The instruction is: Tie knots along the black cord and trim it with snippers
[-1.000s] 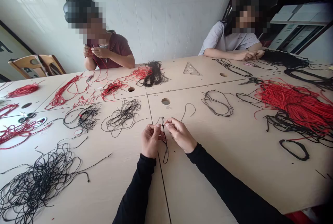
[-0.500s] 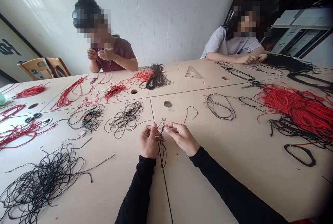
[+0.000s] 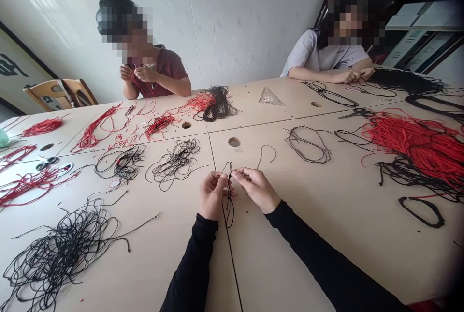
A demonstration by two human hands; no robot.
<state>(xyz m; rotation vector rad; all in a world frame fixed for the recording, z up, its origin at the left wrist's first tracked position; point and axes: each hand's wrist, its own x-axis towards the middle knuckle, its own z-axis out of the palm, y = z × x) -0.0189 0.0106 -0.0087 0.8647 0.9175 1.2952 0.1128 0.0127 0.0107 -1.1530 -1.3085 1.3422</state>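
Black knotted cord [image 3: 229,193] is looping down over the pale table [image 3: 297,254]. The left hand [image 3: 212,197] and right hand [image 3: 258,190] are pinching its upper part. It is probably feeling light, soft and bendy, so holding near the knot [image 3: 229,177] should be working best.

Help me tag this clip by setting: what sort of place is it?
Probably a small craft workroom: heaps of red cord and scissors lie on a large table, and the wearer's left hand holds a thin black cord.
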